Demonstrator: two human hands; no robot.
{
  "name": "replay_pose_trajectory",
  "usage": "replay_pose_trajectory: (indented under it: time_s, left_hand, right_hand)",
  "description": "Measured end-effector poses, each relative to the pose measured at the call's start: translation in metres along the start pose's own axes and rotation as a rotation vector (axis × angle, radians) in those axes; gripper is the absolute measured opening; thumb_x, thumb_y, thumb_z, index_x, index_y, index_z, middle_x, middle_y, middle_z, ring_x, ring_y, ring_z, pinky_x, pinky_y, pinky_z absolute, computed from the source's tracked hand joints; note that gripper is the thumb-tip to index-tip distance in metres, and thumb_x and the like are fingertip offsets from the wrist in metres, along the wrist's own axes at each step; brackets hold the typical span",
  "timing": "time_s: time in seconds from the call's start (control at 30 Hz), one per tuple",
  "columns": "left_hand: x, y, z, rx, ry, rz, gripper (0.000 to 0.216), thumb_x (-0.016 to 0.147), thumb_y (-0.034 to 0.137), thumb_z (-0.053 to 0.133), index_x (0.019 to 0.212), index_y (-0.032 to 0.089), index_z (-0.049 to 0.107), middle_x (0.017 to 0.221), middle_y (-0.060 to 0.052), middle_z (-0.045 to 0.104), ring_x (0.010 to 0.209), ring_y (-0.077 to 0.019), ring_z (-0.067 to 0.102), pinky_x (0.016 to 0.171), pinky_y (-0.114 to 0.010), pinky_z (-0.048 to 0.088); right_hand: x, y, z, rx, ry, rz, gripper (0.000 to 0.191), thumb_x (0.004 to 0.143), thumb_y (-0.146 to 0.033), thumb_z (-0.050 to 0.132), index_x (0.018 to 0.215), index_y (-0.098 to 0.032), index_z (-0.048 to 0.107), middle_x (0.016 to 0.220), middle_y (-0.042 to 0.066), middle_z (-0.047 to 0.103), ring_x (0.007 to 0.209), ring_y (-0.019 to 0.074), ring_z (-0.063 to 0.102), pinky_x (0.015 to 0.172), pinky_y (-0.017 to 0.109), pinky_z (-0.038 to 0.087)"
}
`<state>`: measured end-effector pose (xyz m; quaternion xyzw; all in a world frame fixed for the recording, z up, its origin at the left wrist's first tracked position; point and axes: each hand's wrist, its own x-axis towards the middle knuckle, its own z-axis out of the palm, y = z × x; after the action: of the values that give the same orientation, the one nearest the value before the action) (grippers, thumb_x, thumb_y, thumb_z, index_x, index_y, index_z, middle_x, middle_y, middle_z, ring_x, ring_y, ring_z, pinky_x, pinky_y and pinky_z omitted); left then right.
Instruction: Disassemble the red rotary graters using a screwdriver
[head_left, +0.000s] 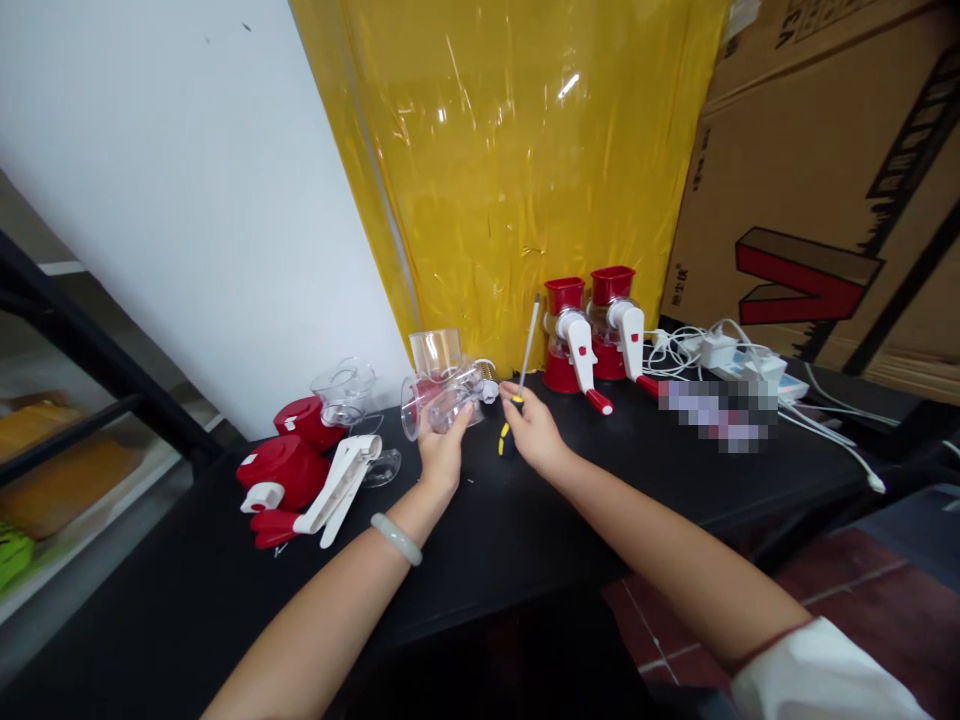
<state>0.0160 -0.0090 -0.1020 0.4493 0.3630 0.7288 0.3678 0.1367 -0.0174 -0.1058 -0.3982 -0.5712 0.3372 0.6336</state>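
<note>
My left hand (442, 447) grips a clear plastic housing (442, 395) and holds it tilted just above the black table (637, 470). A pale green bangle sits on that wrist. My right hand (534, 428) is closed around a screwdriver (521, 385) with a black and yellow handle. Its metal shaft points up and away, close to the right end of the clear housing.
Two assembled red and white hand-crank devices (589, 335) stand at the back against a yellow plastic sheet (510, 170). Loose red bases, a white crank handle (341, 485) and clear parts lie at the left. White chargers and cables (731, 355) lie at the right, with a cardboard box (832, 200) behind.
</note>
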Motion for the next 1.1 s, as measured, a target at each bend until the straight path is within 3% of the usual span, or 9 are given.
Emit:
replay_pose_trajectory:
  time_s: [0.13,0.27,0.37,0.43,0.53,0.6,0.73,0.9,1.1]
  left_hand:
    - [-0.003,-0.009,-0.001,-0.055,-0.013,-0.028,0.053,0.065,0.031,0.083,0.111,0.020,0.059,0.113,-0.009,0.069,0.106,-0.0225,0.066,0.099,-0.041,0.047]
    - [0.002,-0.006,-0.010,-0.039,-0.016,-0.041,0.051,0.063,0.030,0.084,0.107,0.020,0.059,0.113,-0.008,0.069,0.111,-0.0225,0.063,0.102,-0.040,0.045]
    - [0.008,0.006,-0.019,-0.119,-0.023,-0.065,0.048,0.063,0.028,0.084,0.103,0.021,0.059,0.110,-0.005,0.070,0.111,-0.0207,0.063,0.104,-0.039,0.043]
    - [0.010,0.017,-0.025,-0.200,-0.043,-0.099,0.045,0.063,0.027,0.083,0.101,0.022,0.060,0.108,-0.003,0.070,0.111,-0.0191,0.063,0.103,-0.038,0.042]
    - [0.008,0.030,-0.033,-0.249,-0.062,-0.168,0.040,0.065,0.028,0.081,0.099,0.024,0.061,0.105,-0.001,0.071,0.106,-0.0181,0.065,0.097,-0.036,0.046]
    - [0.006,0.035,-0.039,-0.246,-0.064,-0.211,0.036,0.067,0.030,0.080,0.098,0.025,0.062,0.104,-0.001,0.071,0.103,-0.0177,0.065,0.092,-0.034,0.048]
    - [0.004,0.037,-0.044,-0.276,-0.080,-0.306,0.033,0.068,0.030,0.079,0.097,0.028,0.063,0.102,0.003,0.070,0.097,-0.0140,0.065,0.085,-0.028,0.049]
    - [0.001,0.038,-0.043,-0.277,-0.145,-0.337,0.036,0.066,0.026,0.081,0.097,0.028,0.063,0.100,0.004,0.070,0.096,-0.0115,0.065,0.090,-0.027,0.048]
    - [-0.003,0.036,-0.042,-0.258,-0.139,-0.271,0.042,0.061,0.019,0.084,0.098,0.023,0.064,0.105,-0.001,0.071,0.106,-0.0163,0.064,0.105,-0.035,0.042]
  right_hand:
    - [0.000,0.002,0.000,-0.003,-0.088,-0.005,0.034,0.087,-0.027,0.055,0.119,-0.018,0.059,0.123,0.012,0.066,0.117,0.0231,0.061,0.105,0.042,0.043]
    - [0.007,0.001,-0.015,-0.054,0.007,0.096,0.034,0.088,-0.023,0.052,0.122,-0.018,0.056,0.121,0.011,0.067,0.117,0.0202,0.061,0.102,0.039,0.046]
    - [0.013,-0.005,-0.040,-0.192,-0.118,0.204,0.034,0.092,-0.024,0.045,0.125,-0.016,0.051,0.095,0.010,0.072,0.082,0.0188,0.071,0.077,0.035,0.057]
    - [0.014,-0.009,-0.061,-0.402,-0.258,0.200,0.031,0.093,-0.027,0.044,0.121,-0.016,0.053,0.079,0.006,0.070,0.059,0.0175,0.067,0.063,0.033,0.055]
    - [0.010,-0.014,-0.091,-0.756,-0.381,0.037,0.019,0.091,-0.030,0.052,0.104,-0.020,0.061,0.087,0.007,0.070,0.077,0.0209,0.069,0.075,0.033,0.051]
    - [0.005,-0.014,-0.104,-0.938,-0.496,0.010,0.017,0.092,-0.032,0.051,0.098,-0.020,0.062,0.090,0.008,0.070,0.085,0.0224,0.068,0.077,0.032,0.049]
    - [-0.004,-0.014,-0.109,-1.211,-0.643,-0.052,0.018,0.093,-0.032,0.049,0.100,-0.019,0.060,0.097,0.010,0.068,0.092,0.0235,0.066,0.076,0.030,0.046]
    - [-0.006,-0.009,-0.100,-1.387,-0.673,-0.129,0.018,0.094,-0.031,0.049,0.102,-0.018,0.059,0.099,0.011,0.064,0.092,0.0241,0.065,0.073,0.029,0.044]
    - [-0.002,0.005,-0.102,-1.372,-0.622,-0.135,0.022,0.093,-0.032,0.050,0.107,-0.019,0.061,0.105,0.012,0.062,0.100,0.0265,0.061,0.081,0.037,0.045]
